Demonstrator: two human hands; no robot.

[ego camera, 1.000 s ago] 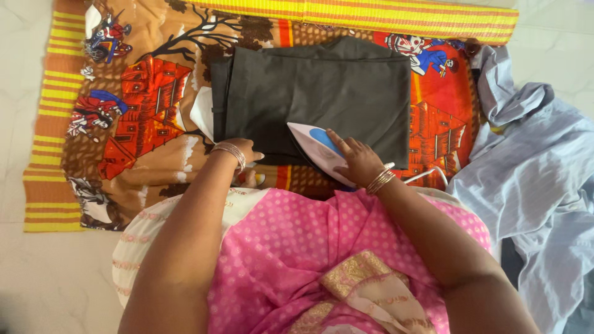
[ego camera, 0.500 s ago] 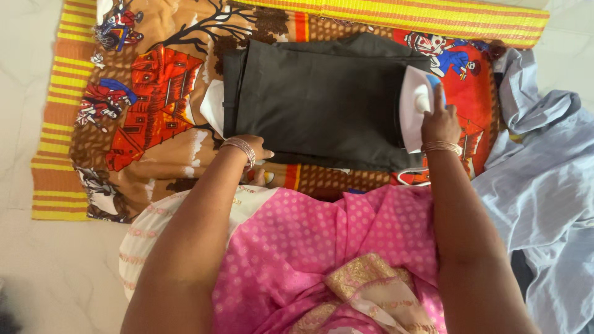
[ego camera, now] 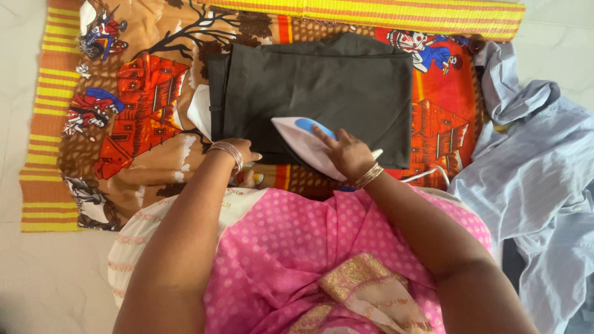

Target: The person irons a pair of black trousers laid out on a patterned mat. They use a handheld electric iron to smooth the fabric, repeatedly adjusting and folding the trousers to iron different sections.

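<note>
Gripping the hard, heavy-looking iron by its handle, the right hand is closed round it, while the left hand presses flat on the soft dark trousers near the cloth's front edge.

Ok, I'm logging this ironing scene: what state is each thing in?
Iron: flat on the trousers, gripped by right hand.
Dark trousers: folded, pinned at the near edge by left hand.
Patterned cloth: spread flat.
Pale blue shirt: crumpled.
</note>
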